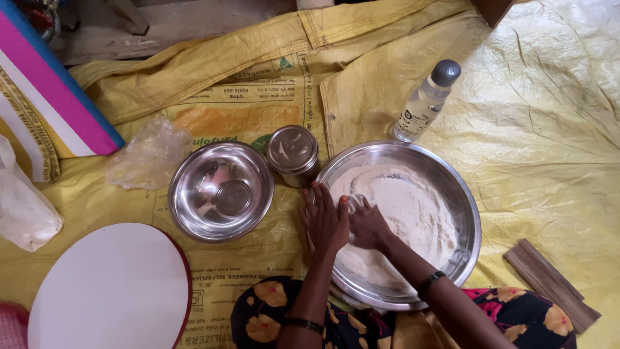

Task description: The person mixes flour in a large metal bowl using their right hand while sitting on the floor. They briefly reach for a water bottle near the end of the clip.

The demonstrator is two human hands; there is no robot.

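- Head view: a person sits on the floor on yellow woven sacking [549, 148], looking down at both hands.
- Large steel plate [466, 213] sits in the middle of the sacking, near its front edge, just ahead of the person's lap. It holds a spread layer of flour [413, 207].
- Left hand [323, 220]: flat, palm down, on the plate's left rim, fingers spread and pointing away from the person. Grip wide open, nothing pinched.
- Right hand [369, 225]: inside the plate, pressed into the flour at its left side, touching the left hand. Fingers curled down into the flour; cannot tell if the grip encloses any.
- Dark bangle on each wrist.
- Small lidded steel tin [292, 152] just beside the plate's upper-left rim, upright.
- Empty steel bowl [221, 190] left of the tin, near but apart from the plate.
- Clear plastic bottle [426, 102] with a grey cap lies tilted just past the plate's far rim.
- Crumpled clear plastic bag [150, 154] left of the bowl.
- Round white board [110, 291] with a red edge at the sacking's front-left corner.
- Pink, white and blue striped box [48, 90] at the far-left corner; white plastic bag [22, 213] at the left edge.
- Flat wooden strips [549, 284] on the sacking right of the plate, well apart from it.
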